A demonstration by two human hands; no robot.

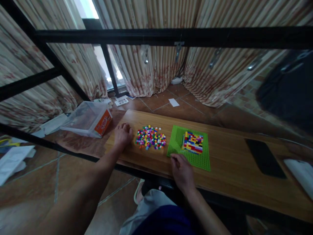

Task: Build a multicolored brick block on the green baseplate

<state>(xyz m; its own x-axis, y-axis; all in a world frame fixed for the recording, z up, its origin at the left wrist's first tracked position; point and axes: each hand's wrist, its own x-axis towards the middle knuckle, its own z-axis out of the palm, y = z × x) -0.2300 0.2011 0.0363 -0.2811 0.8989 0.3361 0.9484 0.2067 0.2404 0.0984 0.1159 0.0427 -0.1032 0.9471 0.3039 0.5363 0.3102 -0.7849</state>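
My left hand [123, 134] rests palm down on the wooden table, its fingers loosely bent and apart, with no object visible in it. Just right of it lies a loose heap of small colourful building bricks [150, 137]. A green baseplate [173, 138] lies farther right, bearing a low rectangular block of multicoloured bricks [193, 142]. At the baseplate's near left corner is my right hand [182, 169], its thumb and fingers curled together. Whatever may be between those fingertips is hidden or too small to make out.
A clear plastic box [85, 119] with an orange label stands left of my left hand. On the table's right side are a dark flat rectangle [265, 157] and a white object [299, 174]. A black metal bar [158, 37] crosses beyond the table, before striped curtains [156, 71].
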